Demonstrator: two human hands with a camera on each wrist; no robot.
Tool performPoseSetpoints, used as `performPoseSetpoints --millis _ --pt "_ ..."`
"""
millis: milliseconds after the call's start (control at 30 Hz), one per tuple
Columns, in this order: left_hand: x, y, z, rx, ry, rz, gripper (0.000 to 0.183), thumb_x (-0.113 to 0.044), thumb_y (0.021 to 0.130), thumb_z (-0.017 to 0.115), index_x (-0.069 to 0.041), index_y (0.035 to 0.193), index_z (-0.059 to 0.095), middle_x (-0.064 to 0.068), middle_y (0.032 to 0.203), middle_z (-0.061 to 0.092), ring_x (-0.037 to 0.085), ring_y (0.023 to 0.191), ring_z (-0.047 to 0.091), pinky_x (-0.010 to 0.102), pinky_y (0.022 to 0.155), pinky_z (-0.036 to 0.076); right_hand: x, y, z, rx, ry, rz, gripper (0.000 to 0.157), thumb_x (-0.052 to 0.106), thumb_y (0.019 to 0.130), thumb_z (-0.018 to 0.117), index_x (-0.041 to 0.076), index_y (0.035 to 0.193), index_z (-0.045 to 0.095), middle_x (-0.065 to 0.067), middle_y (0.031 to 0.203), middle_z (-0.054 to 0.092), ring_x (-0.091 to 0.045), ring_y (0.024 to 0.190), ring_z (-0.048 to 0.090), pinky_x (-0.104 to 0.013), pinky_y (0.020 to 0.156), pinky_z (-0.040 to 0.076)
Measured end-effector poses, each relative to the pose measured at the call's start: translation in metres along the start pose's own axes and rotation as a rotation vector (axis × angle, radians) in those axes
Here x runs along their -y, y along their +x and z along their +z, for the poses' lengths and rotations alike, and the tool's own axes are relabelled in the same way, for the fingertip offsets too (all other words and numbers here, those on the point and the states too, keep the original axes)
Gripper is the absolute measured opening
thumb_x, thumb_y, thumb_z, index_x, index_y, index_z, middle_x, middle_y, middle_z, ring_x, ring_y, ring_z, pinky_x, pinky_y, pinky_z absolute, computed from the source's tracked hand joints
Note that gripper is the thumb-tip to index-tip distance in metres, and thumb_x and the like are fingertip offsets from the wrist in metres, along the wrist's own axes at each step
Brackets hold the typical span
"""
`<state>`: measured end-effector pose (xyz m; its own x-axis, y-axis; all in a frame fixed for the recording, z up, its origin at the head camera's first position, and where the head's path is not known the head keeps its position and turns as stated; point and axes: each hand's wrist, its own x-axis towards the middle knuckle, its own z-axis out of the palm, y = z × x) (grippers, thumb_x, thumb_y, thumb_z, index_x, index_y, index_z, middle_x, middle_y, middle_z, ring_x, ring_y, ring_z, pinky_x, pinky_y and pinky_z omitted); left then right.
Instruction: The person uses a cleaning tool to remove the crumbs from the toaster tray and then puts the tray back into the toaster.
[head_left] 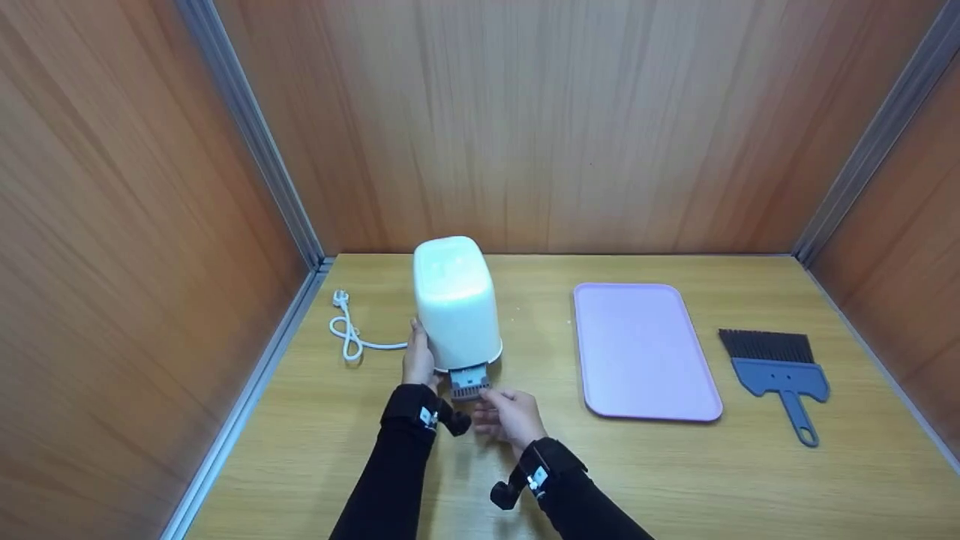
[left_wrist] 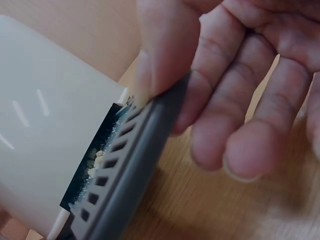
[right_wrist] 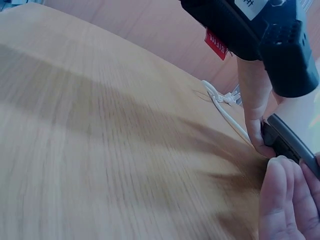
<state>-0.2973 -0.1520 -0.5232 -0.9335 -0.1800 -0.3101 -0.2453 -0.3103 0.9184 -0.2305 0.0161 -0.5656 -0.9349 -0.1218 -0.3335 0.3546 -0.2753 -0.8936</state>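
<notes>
A white rounded appliance (head_left: 456, 300) with a power cord stands at the table's left. My left hand (head_left: 420, 358) holds its left side near the base, and a bit of that hand shows at the bottom corner of the left wrist view. From the appliance's near end sticks out a grey slotted tray (left_wrist: 135, 160). My right hand (head_left: 510, 416) pinches the tray's right corner between thumb and forefinger, its other fingers loosely bent beneath. Pale crumbs (left_wrist: 96, 164) lie in the dark gap behind the tray's slots. In the right wrist view, both hands meet around the tray (right_wrist: 287, 137).
The white cord and plug (head_left: 342, 298) lie looped left of the appliance. A lilac tray (head_left: 646, 352) is to its right, with a blue-grey brush (head_left: 780, 375) farther right. Wooden panels (head_left: 525, 127) stand along the back and both sides.
</notes>
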Motion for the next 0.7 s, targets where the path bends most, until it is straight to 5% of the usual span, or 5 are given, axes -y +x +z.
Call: performPoseSetpoints --millis 700 --pt "0.001 0.000 -0.002 -0.002 -0.018 -0.005 0.071 -0.058 0.114 0.024 -0.020 0.173 0.014 0.024 0.176 0.008 0.050 0.160 0.009 0.074 0.125 0.016 -0.006 -0.012 -0.007 0.058 -0.005 -0.010 0.022 0.014 0.102 0.066 -0.004 0.115 0.072 -0.012 0.097 0.079 -0.018 0.084 0.075 -0.034 0.077 0.066"
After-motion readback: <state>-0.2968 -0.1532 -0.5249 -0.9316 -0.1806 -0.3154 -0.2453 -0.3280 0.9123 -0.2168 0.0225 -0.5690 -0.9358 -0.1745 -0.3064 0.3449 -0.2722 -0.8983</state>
